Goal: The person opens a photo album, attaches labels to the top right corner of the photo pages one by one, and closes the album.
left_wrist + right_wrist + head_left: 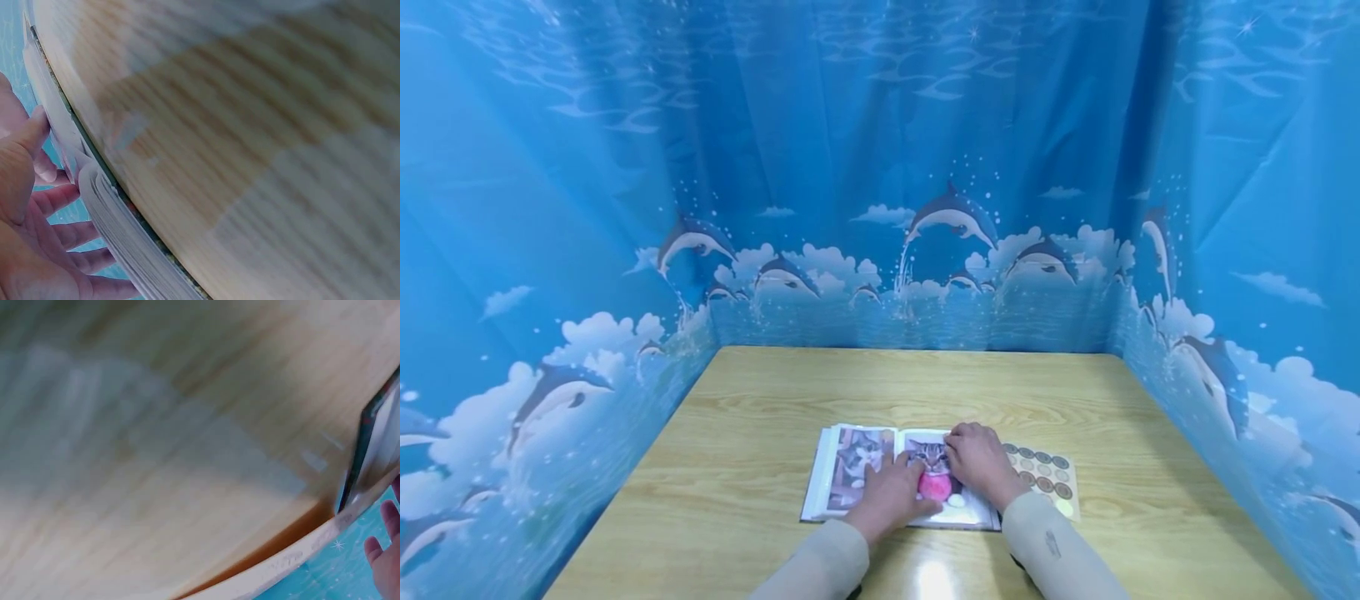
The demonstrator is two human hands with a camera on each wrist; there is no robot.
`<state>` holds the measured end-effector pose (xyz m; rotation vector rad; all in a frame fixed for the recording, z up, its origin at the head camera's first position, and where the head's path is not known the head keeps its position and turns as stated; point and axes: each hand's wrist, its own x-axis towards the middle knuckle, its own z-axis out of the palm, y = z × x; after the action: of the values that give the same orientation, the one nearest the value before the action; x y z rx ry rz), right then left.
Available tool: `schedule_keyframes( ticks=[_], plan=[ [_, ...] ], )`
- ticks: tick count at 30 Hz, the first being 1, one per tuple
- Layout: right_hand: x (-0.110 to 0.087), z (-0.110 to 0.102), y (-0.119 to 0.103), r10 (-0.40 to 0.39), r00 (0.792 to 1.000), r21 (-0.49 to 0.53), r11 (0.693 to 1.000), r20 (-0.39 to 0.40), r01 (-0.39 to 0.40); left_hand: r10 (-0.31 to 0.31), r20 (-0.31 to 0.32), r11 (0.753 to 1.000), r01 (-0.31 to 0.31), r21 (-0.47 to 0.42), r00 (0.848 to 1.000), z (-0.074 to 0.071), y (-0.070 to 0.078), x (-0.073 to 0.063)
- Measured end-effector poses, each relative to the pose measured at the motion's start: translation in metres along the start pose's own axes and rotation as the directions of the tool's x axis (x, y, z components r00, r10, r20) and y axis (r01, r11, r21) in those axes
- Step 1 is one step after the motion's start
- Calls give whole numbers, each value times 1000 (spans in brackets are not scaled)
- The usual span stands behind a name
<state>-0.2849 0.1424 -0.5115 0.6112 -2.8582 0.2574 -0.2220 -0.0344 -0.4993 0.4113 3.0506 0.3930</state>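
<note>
An open photo album [813, 482] lies on the table, with a cat picture [859, 463] on its left page. The right page carries another cat picture [935, 486] with a round pink area. My left hand [891, 493] rests across the album's middle, its fingers spread and touching the right page. Near that page's upper right part, my right hand [979, 458] touches the picture with bent fingers; its fingertips are partly hidden. In the left wrist view, the left fingers lie along the thick stack of album pages [106, 209]. The right wrist view catches only some right fingers [390, 519].
A pale sheet of round brown and cream stickers [1045, 471] lies right of the album, partly behind my right wrist. Both stand on a light wooden table [760, 400]. A blue curtain [820, 167] with dolphins surrounds the table's back and sides.
</note>
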Motion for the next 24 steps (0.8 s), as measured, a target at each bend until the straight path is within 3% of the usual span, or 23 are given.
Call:
schedule_keyframes(
  ticks=[7, 24],
  plan=[
    [-10, -6, -5, -4, 995, -32, 999, 103, 7, -11, 24, 1000, 11, 1, 1000, -1, 0, 0],
    [-16, -9, -17, 96, 976, 21, 995, 197, -102, -3, 20, 1000, 3, 3, 1000, -1, 0, -2]
  ],
)
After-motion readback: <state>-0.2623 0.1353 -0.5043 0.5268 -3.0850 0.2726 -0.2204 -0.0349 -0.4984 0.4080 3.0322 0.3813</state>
